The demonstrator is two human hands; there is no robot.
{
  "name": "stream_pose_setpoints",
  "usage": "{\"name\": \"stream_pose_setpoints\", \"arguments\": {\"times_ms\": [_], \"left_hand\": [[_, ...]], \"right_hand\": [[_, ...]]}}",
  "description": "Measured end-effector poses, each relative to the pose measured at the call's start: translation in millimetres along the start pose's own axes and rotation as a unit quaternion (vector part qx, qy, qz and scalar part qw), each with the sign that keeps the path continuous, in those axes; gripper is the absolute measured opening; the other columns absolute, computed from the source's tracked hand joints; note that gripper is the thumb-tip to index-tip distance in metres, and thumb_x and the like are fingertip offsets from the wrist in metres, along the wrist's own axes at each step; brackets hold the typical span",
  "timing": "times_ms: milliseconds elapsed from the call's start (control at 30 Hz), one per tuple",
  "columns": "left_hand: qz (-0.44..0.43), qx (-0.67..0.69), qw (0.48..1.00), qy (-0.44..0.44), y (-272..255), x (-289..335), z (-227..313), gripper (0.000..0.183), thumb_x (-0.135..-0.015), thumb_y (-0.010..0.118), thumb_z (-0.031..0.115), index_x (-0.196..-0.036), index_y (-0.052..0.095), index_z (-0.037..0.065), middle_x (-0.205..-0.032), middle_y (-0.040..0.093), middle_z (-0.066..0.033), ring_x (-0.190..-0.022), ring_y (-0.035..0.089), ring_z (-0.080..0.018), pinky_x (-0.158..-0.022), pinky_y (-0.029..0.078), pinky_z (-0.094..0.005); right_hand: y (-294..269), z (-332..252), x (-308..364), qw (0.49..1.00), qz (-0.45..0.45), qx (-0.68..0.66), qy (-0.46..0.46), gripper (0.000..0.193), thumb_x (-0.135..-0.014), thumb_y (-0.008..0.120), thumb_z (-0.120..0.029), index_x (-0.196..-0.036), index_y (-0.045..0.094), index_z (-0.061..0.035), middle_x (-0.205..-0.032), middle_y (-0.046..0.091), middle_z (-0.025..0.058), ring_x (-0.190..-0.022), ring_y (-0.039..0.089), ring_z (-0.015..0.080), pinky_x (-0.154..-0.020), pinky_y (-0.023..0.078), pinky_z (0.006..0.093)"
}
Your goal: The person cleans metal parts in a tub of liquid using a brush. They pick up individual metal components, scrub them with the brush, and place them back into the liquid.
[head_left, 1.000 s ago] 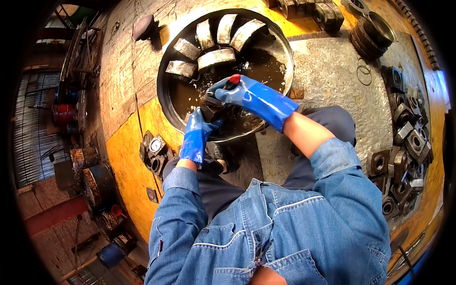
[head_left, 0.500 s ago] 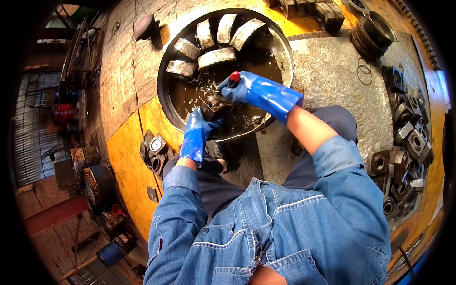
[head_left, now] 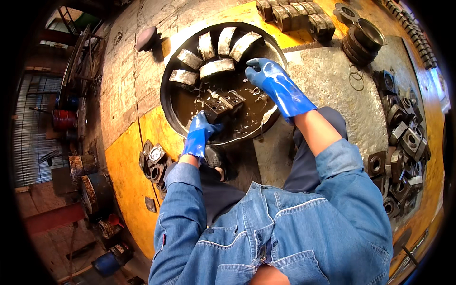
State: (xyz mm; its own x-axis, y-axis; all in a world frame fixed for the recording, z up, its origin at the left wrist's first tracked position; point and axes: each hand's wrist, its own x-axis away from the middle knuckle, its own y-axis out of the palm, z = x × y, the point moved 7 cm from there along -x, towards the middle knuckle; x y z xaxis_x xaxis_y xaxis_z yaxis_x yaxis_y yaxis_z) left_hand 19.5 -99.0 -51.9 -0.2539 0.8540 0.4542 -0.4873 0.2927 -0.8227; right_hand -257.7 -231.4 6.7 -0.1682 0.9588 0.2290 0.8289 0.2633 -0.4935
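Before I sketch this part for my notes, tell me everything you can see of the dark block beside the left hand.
The block is dark, chunky and wet-looking, apparently metal, with rounded recesses or holes in its upper face and a line running across it. It lies aslant within the round basin, among murky brown liquid. The left hand meets its near left end; how firmly is hard to tell. Its underside is hidden.

Round metal parts [head_left: 358,48] sit stacked at upper right on a workshop floor [head_left: 124,156], while a red can [head_left: 63,120] and a blue drum [head_left: 105,264] line the left side.
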Motion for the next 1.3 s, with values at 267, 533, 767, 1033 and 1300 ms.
{"name": "stream_pose_setpoints", "arguments": {"times_ms": [267, 533, 767, 1033, 1300], "left_hand": [[0.042, 0.023, 0.998, -0.044, 4.6, -16.1, 58.5, 0.065, -0.074, 0.090, 0.046, -0.114, 0.075, -0.003, -0.113, 0.076, -0.0285, -0.110, 0.074, -0.0408, -0.096, 0.060, -0.0439], [-0.042, -0.079, 0.993, 0.081, 4.8, 3.2, 101.5, 0.024, -0.087, 0.078, 0.035, -0.104, 0.085, 0.019, -0.097, 0.079, -0.0188, -0.095, 0.077, -0.0385, -0.087, 0.060, -0.0464], [-0.143, 0.290, 0.946, 0.001, 17.7, -21.7, 4.8, 0.058, -0.098, 0.074, 0.050, -0.116, 0.075, -0.005, -0.105, 0.076, -0.0107, -0.095, 0.067, -0.0179, -0.084, 0.053, -0.0324], [-0.156, 0.327, 0.931, -0.044, 40.6, -1.9, -13.0, 0.060, -0.102, 0.068, 0.056, -0.119, 0.075, -0.001, -0.104, 0.076, -0.0098, -0.090, 0.070, -0.0180, -0.083, 0.053, -0.0319], [-0.161, 0.393, 0.905, 0.016, 52.2, -40.7, -1.4, 0.057, -0.104, 0.066, 0.053, -0.122, 0.075, 0.000, -0.110, 0.076, -0.0079, -0.099, 0.068, -0.0159, -0.091, 0.051, -0.0293]], "right_hand": [[32.9, 27.0, 3.1, 0.995, -0.092, -0.023, 0.011, 0.036, -0.094, 0.070, -0.037, -0.121, 0.078, -0.0150, -0.113, 0.079, 0.0164, -0.109, 0.075, 0.0306, -0.100, 0.058, 0.0395], [90.9, 36.7, 0.9, 0.955, -0.230, 0.185, -0.030, 0.042, -0.086, 0.072, -0.036, -0.113, 0.079, -0.0032, -0.105, 0.078, 0.0230, -0.097, 0.076, 0.0392, -0.092, 0.058, 0.0462], [124.3, 42.3, 30.0, 0.932, -0.344, 0.112, -0.021, 0.055, -0.070, 0.088, -0.040, -0.105, 0.080, 0.0015, -0.096, 0.077, 0.0243, -0.090, 0.076, 0.0357, -0.081, 0.056, 0.0461], [125.7, 28.1, 50.3, 0.873, -0.463, 0.106, -0.112, 0.036, -0.093, 0.076, -0.035, -0.125, 0.080, -0.0183, -0.108, 0.077, 0.0101, -0.091, 0.070, 0.0240, -0.085, 0.054, 0.0368], [106.8, 29.4, 43.0, 0.924, -0.369, -0.097, 0.007, 0.046, -0.101, 0.073, -0.041, -0.118, 0.079, 0.0018, -0.105, 0.077, 0.0077, -0.098, 0.066, 0.0117, -0.089, 0.052, 0.0313]]}}
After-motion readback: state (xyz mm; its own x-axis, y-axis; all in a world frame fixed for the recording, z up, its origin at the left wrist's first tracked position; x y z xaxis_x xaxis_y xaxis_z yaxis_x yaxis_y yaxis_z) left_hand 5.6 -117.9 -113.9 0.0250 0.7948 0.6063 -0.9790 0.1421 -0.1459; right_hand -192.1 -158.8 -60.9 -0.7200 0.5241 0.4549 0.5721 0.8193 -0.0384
